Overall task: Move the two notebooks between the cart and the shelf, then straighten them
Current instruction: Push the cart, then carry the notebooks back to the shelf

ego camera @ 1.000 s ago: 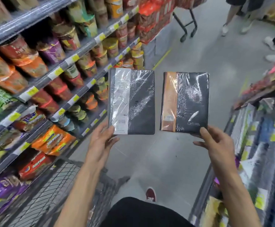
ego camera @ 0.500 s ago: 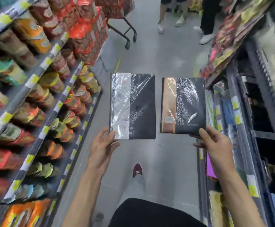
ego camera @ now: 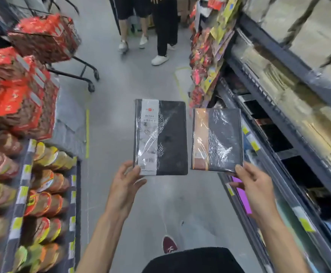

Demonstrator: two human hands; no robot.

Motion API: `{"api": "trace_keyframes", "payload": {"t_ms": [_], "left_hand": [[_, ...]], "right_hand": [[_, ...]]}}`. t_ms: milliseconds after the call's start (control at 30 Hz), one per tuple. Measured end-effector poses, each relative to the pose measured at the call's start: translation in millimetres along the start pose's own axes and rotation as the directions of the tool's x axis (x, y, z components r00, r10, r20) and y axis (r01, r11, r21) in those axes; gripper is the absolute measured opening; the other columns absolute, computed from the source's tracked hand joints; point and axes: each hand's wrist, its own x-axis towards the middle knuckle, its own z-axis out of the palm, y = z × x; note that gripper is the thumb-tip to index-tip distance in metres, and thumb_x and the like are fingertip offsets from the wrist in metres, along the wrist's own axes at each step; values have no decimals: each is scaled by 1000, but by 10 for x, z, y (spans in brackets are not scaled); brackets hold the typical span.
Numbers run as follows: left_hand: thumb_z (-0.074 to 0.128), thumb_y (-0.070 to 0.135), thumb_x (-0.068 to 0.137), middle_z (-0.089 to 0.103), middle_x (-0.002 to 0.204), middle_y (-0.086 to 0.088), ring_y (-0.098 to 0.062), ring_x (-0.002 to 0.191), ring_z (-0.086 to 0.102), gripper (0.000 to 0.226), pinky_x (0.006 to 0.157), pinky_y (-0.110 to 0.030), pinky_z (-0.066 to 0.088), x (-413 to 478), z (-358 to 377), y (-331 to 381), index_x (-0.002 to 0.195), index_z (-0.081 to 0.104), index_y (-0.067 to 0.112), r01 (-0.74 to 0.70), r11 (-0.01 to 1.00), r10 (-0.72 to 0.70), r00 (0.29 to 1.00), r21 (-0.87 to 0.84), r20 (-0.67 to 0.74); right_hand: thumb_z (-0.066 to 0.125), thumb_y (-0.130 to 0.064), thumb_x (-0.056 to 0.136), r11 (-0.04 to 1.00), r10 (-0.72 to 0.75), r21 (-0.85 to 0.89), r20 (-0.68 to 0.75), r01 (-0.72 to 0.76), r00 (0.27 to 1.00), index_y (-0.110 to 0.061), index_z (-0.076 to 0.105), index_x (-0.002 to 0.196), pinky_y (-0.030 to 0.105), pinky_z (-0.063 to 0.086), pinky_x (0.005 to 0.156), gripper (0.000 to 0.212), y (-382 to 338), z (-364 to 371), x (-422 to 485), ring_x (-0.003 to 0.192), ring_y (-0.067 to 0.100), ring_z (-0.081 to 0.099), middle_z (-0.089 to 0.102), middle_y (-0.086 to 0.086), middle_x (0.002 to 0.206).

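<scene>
I hold two shrink-wrapped notebooks upright over the aisle floor, side by side with a small gap. My left hand (ego camera: 126, 182) grips the bottom left corner of the black notebook with the white band (ego camera: 160, 137). My right hand (ego camera: 253, 186) pinches the bottom right corner of the smaller black notebook with the orange band (ego camera: 216, 139). The stationery shelf (ego camera: 274, 146) runs along the right, with dark slots close beside the orange-band notebook. No cart of mine is in sight.
A snack shelf (ego camera: 22, 186) lines the left side, with red boxes (ego camera: 17, 91) stacked at its end. A wire cart with red boxes (ego camera: 48, 36) stands far left in the aisle. Two people's legs (ego camera: 154, 32) are ahead. My dark red shoe (ego camera: 169, 244) is below.
My view has swung right and forward down the aisle: my cart has left the picture and the right shelf has come closer. Both notebooks stay gripped in the same way.
</scene>
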Motion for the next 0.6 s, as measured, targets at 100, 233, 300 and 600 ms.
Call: {"api": "trace_keyframes", "payload": {"t_ms": [100,233,300,600], "left_hand": [[58,8,94,64,93,-1,-10,72,64,12,67,-22,56,415,177,122,102,58,17,25,997,-32,995,78,90],[57,5,94,66,87,2,-9,67,65,13,67,-23,56,954,471,257,99,58,17,63,987,-85,985,147,152],[56,3,95,66,84,3,-8,65,65,14,69,-25,55,1203,623,297,98,58,16,93,978,-125,977,187,170],[60,12,95,71,93,-1,-11,75,66,9,76,-27,51,2118,1307,337,104,59,13,160,890,-308,902,427,303]], "right_hand": [[59,-10,97,999,34,35,-77,-31,996,3,61,117,15,55,56,24,-10,39,202,80,33,57,58,24,93],[58,-8,97,994,67,100,-164,-51,984,-4,64,113,13,52,55,17,20,82,490,78,24,63,68,12,97],[59,-8,97,985,104,159,-216,-70,971,-9,63,111,13,53,55,14,69,100,652,77,22,65,69,7,97],[58,-17,99,967,226,185,-317,-173,921,-3,68,113,19,57,66,23,400,87,1138,79,7,71,73,10,112]]}}
